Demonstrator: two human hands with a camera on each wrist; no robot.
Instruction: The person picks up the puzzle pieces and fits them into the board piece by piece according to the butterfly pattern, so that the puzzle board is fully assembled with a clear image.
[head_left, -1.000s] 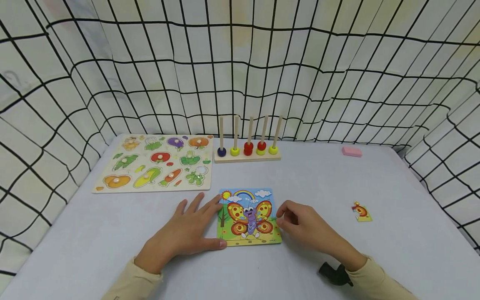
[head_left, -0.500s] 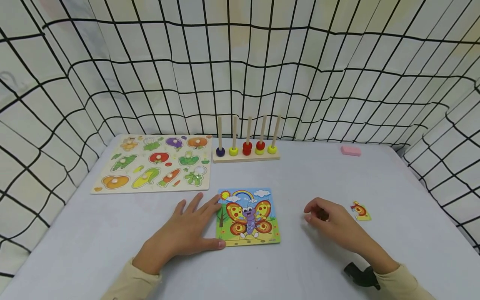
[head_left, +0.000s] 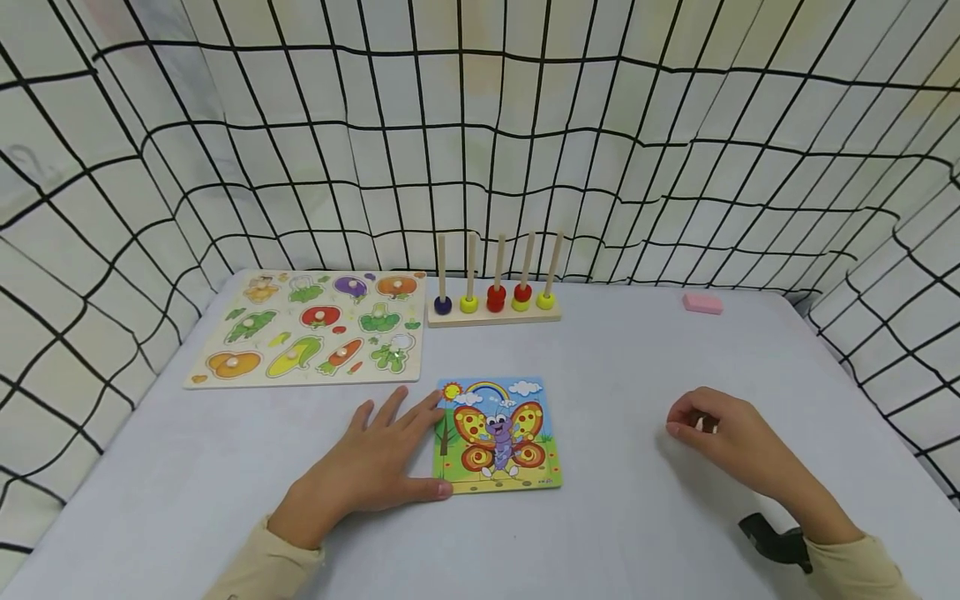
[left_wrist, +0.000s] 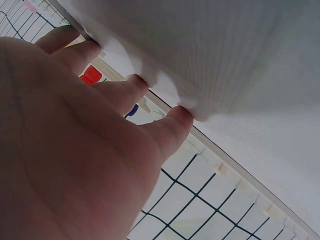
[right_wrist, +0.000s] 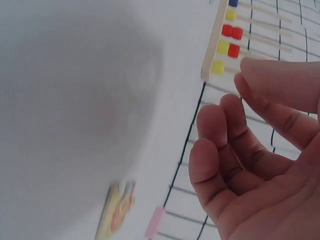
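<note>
A square butterfly puzzle (head_left: 498,437) lies flat on the white table in the head view. My left hand (head_left: 367,458) rests at its left side, fingers spread, with thumb and fingertips at its edge. To the right, my right hand (head_left: 738,442) hovers over the table with loosely bent fingers. In the right wrist view a gap shows between its thumb and curled fingers (right_wrist: 204,160), and nothing is held. A loose puzzle piece (right_wrist: 117,212) lies on the table below that hand; in the head view the hand hides it.
A vegetable peg puzzle board (head_left: 307,329) lies at the back left. Beside it stands a wooden peg stand (head_left: 495,317) with coloured beads on upright pegs. A pink block (head_left: 702,303) sits at the back right. Black netting (head_left: 480,125) hangs around the table's back and sides.
My right hand has moved right, away from the butterfly puzzle's right edge, to over the loose puzzle piece, which it now covers in the head view. The left hand has stayed in place.
</note>
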